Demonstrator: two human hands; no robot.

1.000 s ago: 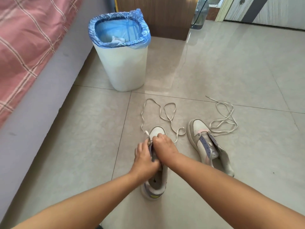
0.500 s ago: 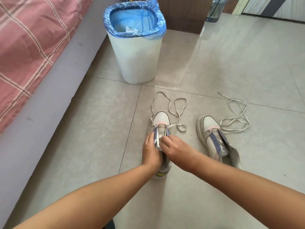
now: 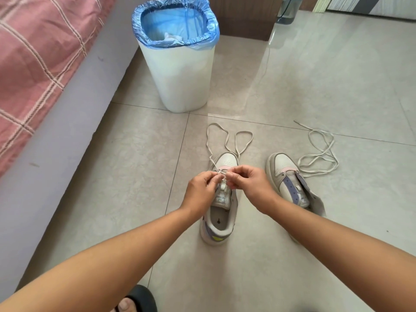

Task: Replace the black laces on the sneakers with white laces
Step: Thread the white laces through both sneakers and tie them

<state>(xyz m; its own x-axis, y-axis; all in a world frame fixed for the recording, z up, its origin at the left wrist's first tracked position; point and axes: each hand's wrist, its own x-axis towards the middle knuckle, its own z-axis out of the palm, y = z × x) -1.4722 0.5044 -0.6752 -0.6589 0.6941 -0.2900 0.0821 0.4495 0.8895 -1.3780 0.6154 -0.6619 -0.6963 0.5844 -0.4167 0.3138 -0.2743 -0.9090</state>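
The near sneaker (image 3: 221, 212) stands upright on the tiled floor (image 3: 315, 86), toe pointing toward the bin (image 3: 180, 70), which stands well beyond the sneaker's toe. Its tongue, with a printed label, lies flat and the heel opening faces the camera. A white lace (image 3: 227, 140) runs from the low eyelets just behind the sneaker's toe cap and loops out on the floor beyond the toe, between the sneaker and the bin.

Both hands meet over the sneaker's lower eyelets. The left hand (image 3: 201, 188) hangs at the sneaker's left edge, fingers curled, thumb and forefinger pinching the lace. The right hand (image 3: 249, 183) hangs over the sneaker's right edge, fingers curled too, pinching the lace just beside the left fingertips — the two pinches nearly touch. Which lace end each holds cannot be told.

The second sneaker (image 3: 290, 181) lies just right of the near sneaker, unlaced, its tongue flopped open and purple eyelet strips showing. A second white lace (image 3: 319, 154) lies in loose loops on the floor beside that sneaker's toe, farther right of the near sneaker.

The bin is white with a blue bag (image 3: 175, 25) folded over its rim — crumpled paper lies inside. A bed (image 3: 33, 64) with a pink plaid cover runs along the far left of the sneaker. A foot in a black slipper (image 3: 139, 298) shows nearer the camera than the sneaker.
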